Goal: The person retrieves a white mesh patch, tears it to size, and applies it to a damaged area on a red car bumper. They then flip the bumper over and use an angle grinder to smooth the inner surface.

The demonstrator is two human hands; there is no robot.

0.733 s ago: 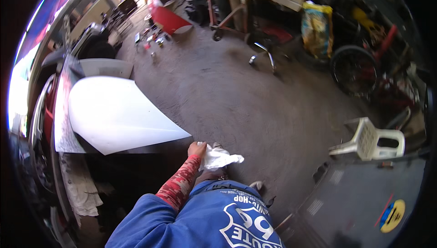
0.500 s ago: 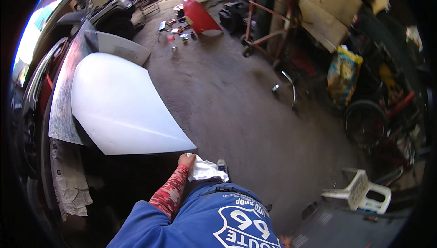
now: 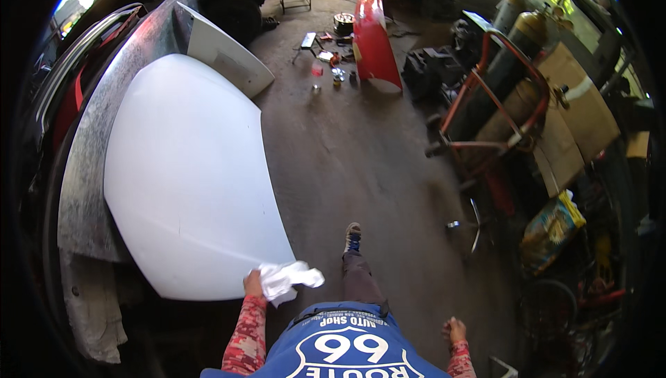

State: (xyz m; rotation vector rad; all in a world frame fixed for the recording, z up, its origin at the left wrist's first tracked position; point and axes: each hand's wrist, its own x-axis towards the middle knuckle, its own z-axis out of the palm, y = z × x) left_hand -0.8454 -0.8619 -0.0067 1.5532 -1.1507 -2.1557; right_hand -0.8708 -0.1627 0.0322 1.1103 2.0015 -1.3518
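My left hand (image 3: 253, 284) is closed around a crumpled white cloth (image 3: 286, 282), whose loose end sticks out to the right. Hand and cloth are at the near right corner of a large white car hood (image 3: 191, 184); whether they touch its surface I cannot tell. At my right side hangs my right hand (image 3: 455, 331), its fingers curled in, with nothing visible in them. Red patterned sleeves cover both forearms.
Left of the hood leans a mottled metal sheet (image 3: 87, 191), and a smaller pale panel (image 3: 225, 52) stands behind. A red body panel (image 3: 374, 41) and small containers sit ahead. On the right are a red cylinder cart (image 3: 510, 132), cardboard (image 3: 579, 118) and a yellow-blue sack (image 3: 551, 232).
My view has swung, so the hood shows larger and nearer. My left hand and the cloth now overlap the hood's near corner. My right hand has come more fully into view, and one foot is forward.
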